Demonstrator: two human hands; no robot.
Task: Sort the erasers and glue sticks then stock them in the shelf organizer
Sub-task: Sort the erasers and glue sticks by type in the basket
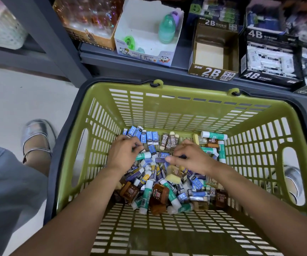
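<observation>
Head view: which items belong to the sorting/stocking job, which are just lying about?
Job:
- blue-sleeved erasers
- 2B erasers
- green-and-white glue sticks
- green basket holding them
- empty 2B display box
- left hand, right hand, both in the pile

Lying about:
- pencil sharpener box
- 4B box
- silver shoe

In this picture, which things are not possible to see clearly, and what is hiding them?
1. Head view: what the left hand and right hand hold; curled fingers cover it.
2. Items at the basket bottom, buried under the pile.
3. Top shelf boxes, cut by the edge and blurred.
4. Small label print, too small.
</observation>
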